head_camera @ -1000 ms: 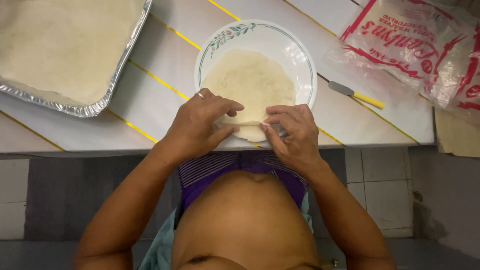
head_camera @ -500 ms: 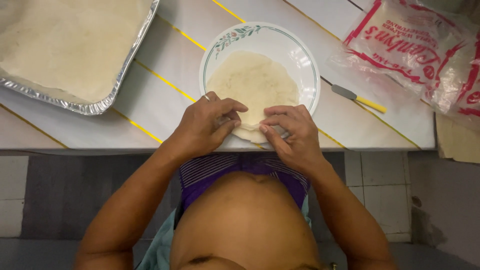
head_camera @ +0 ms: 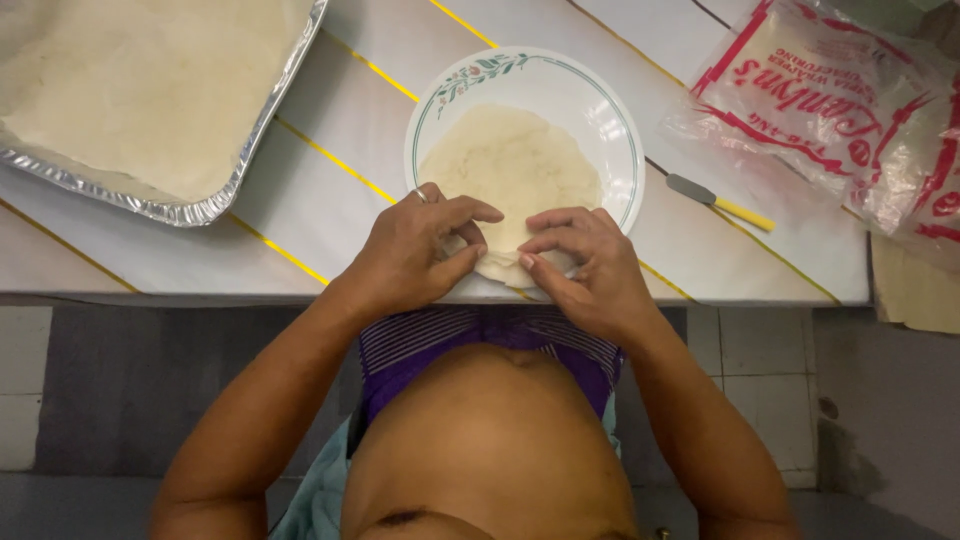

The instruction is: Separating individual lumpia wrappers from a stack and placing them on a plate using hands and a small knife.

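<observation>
A round pale wrapper [head_camera: 510, 170] lies flat on a white plate [head_camera: 610, 120] with a green-patterned rim, near the table's front edge. My left hand [head_camera: 410, 255] and my right hand [head_camera: 590, 265] both pinch the wrapper's near edge, which is folded up into a thick roll between the fingertips. A ring shows on my left hand. What lies inside the fold is hidden by my fingers.
A foil tray [head_camera: 150, 100] lined with pale sheets sits at the far left. A small knife with a yellow handle [head_camera: 720, 205] lies right of the plate. Clear red-printed plastic bags [head_camera: 830, 100] rest at the far right. The table [head_camera: 330, 160] has yellow stripes.
My fingers have curled the wrapper's near edge further over, away from me. Both hands stay at the plate's near rim.
</observation>
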